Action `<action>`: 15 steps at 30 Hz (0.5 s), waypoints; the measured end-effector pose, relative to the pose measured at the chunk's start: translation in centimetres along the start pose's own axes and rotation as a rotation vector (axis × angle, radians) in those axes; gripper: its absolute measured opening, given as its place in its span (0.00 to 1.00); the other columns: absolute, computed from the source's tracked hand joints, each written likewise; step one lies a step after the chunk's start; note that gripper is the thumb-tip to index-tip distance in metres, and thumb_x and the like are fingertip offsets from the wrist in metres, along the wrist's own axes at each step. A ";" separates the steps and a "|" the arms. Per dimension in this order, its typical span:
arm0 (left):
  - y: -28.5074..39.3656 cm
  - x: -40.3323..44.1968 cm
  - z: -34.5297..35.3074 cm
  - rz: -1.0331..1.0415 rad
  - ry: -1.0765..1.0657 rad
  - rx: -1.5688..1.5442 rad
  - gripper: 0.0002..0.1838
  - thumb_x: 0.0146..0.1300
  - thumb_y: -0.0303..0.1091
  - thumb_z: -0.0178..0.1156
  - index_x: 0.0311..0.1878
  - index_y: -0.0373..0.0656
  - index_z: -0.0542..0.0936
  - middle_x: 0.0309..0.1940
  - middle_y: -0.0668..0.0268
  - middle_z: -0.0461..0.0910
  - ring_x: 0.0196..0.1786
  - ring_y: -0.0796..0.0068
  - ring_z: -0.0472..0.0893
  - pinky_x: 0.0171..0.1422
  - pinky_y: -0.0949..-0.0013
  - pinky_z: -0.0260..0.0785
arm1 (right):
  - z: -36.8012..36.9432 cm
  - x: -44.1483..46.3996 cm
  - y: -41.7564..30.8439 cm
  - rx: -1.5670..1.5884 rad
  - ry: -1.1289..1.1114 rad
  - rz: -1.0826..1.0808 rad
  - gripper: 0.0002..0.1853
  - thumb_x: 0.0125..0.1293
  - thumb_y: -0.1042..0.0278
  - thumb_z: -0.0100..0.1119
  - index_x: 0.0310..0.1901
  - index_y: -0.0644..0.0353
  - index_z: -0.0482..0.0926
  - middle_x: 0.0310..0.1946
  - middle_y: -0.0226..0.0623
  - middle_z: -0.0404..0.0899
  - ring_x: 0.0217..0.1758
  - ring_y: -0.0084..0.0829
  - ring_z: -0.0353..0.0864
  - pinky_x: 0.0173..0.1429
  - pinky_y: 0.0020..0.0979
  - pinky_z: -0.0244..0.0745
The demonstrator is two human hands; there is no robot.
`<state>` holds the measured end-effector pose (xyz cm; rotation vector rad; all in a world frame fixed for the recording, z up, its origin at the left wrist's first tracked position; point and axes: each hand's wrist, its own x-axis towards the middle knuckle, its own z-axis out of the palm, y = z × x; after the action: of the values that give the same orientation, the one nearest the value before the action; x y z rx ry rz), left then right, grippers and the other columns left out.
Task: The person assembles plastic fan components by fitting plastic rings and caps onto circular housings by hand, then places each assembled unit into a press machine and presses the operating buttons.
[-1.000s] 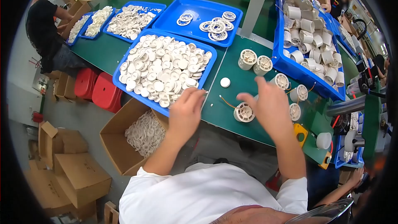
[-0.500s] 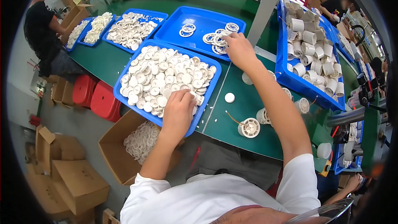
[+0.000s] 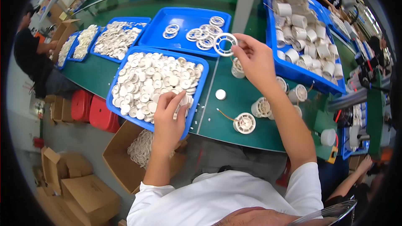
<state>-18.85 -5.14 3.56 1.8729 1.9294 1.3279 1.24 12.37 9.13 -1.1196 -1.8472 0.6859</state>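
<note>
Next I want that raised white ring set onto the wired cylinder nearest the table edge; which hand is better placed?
Probably the right hand: it holds the white ring up, on the same side as the wired cylinder. The left hand is at the tray of white discs.

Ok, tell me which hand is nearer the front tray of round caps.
Left: the left hand is over the near edge of the tray; the right hand is out past its far right corner, holding a white ring.
</note>
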 end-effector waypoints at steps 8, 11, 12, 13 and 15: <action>6.8 -4.6 6.9 0.175 -0.162 -0.352 0.20 0.54 0.18 0.75 0.52 0.38 0.88 0.50 0.56 0.82 0.46 0.62 0.85 0.48 0.64 0.80 | -7.7 -12.6 0.1 0.485 -0.018 0.357 0.20 0.72 0.80 0.63 0.64 0.64 0.78 0.36 0.31 0.84 0.37 0.18 0.82 0.43 0.21 0.78; 6.7 -4.3 8.9 0.264 -0.087 -0.296 0.17 0.52 0.19 0.76 0.47 0.38 0.89 0.47 0.58 0.84 0.46 0.61 0.84 0.47 0.63 0.79 | -8.5 -16.4 1.1 0.516 -0.005 0.442 0.20 0.73 0.80 0.63 0.65 0.66 0.77 0.36 0.30 0.82 0.39 0.18 0.83 0.44 0.21 0.79; 6.5 -4.4 9.2 0.265 -0.115 -0.281 0.16 0.52 0.20 0.76 0.46 0.39 0.89 0.48 0.59 0.85 0.49 0.59 0.83 0.51 0.62 0.78 | -8.3 -17.4 1.4 0.561 -0.004 0.479 0.20 0.73 0.80 0.63 0.65 0.66 0.77 0.36 0.31 0.82 0.39 0.18 0.83 0.44 0.22 0.80; 6.5 -4.4 9.2 0.266 -0.118 -0.279 0.16 0.52 0.20 0.76 0.46 0.39 0.89 0.48 0.59 0.85 0.49 0.59 0.83 0.51 0.62 0.78 | -8.1 -18.3 1.7 0.609 -0.003 0.519 0.20 0.73 0.80 0.63 0.65 0.67 0.76 0.36 0.31 0.82 0.40 0.19 0.83 0.45 0.22 0.81; 6.6 -4.6 9.1 0.263 -0.096 -0.207 0.16 0.52 0.22 0.77 0.45 0.39 0.90 0.51 0.58 0.86 0.52 0.58 0.82 0.55 0.59 0.77 | -7.4 -19.0 2.1 0.666 -0.001 0.516 0.21 0.72 0.80 0.63 0.65 0.68 0.76 0.41 0.33 0.82 0.41 0.20 0.84 0.45 0.23 0.82</action>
<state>-7.12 -5.80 0.32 2.0939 1.4760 1.4147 13.20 -3.44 3.90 -1.1217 -1.1635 1.4629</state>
